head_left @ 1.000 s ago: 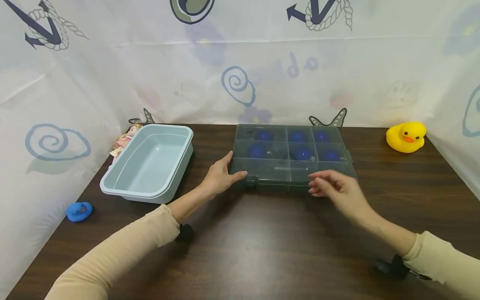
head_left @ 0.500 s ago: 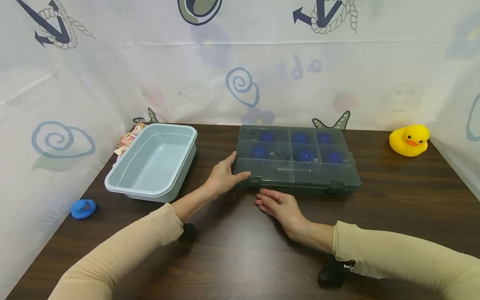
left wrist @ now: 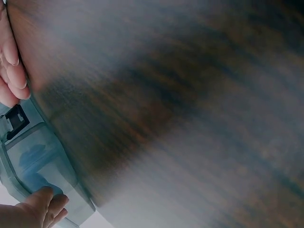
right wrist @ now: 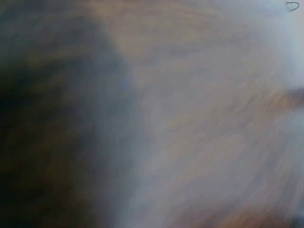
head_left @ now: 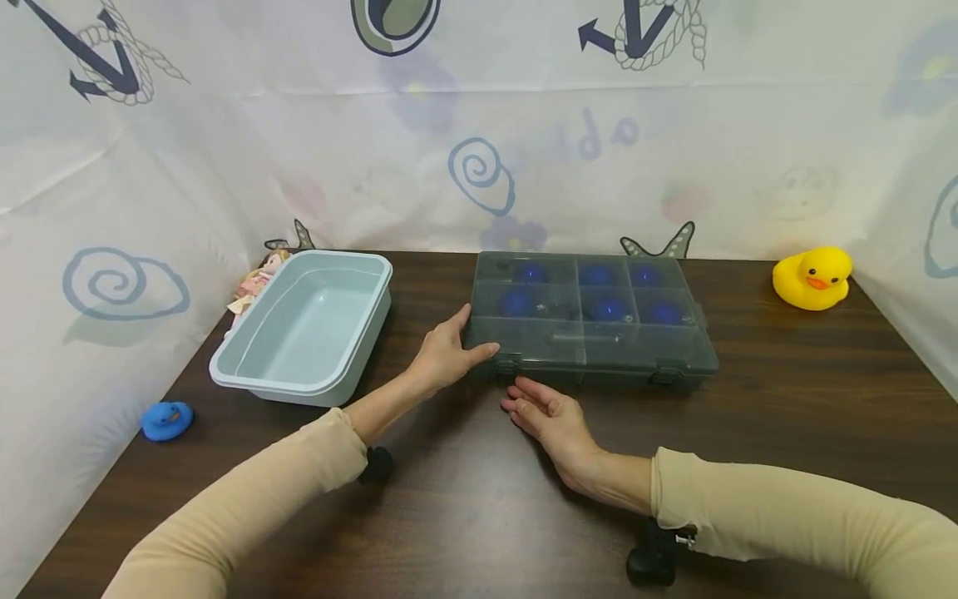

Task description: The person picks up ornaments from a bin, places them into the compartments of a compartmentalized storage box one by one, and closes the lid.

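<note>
Translucent grey-green rectangular plastic organiser box [head_left: 591, 333] lies flat on the dark brown wood-grain table [head_left: 479, 541], straight ahead of the person's fingers. Round blue shapes [head_left: 516, 304] show blurrily through its top, beyond both sets of fingertips; I can't make out what they are.

The person's left hand [head_left: 441, 356] is at the near left corner of the box, the forefinger laid straight along the side and the thumb reaching onto the front edge. Those fingers are spread against the corner, not clenched; the rest of them are hidden from me. Just past the thumb tip sits a dark plastic latch [head_left: 507, 363].

Right below that latch is the person's right hand [head_left: 555, 426], fingers relaxed and lightly bent, clasping nothing that I can see. Whether a fingertip touches the latch, I can't tell. A matching second latch [head_left: 669, 373] sits well to the right of those fingers.

Left of the left fingers stands a pale blue rectangular plastic bin [head_left: 302, 329], a small doll in pink [head_left: 254, 280] partly hidden behind its rim. Farther left and nearer the person is a little blue toy duck [head_left: 167, 421]. Well right of the right fingers sits a bigger yellow toy duck [head_left: 812, 279].
</note>
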`<action>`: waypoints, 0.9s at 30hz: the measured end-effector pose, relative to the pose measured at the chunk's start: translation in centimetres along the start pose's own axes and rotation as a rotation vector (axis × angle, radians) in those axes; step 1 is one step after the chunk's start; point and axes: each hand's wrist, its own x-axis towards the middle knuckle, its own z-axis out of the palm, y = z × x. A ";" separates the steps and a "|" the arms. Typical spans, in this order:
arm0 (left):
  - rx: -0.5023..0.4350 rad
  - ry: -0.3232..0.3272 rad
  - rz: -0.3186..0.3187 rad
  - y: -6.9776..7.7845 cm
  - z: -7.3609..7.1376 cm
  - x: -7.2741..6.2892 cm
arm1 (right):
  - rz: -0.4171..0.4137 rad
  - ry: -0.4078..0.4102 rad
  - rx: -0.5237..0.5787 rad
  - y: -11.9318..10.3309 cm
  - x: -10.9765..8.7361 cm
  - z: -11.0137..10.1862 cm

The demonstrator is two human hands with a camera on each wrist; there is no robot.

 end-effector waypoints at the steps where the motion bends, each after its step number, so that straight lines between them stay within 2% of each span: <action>1: 0.001 0.002 -0.002 0.0 0.0 0.0 | 0.003 0.001 -0.002 0.0 0.0 -0.1; 27: -0.028 -0.016 -0.013 -0.3 -0.1 0.0 | 0.010 -0.016 0.004 -0.1 0.1 0.0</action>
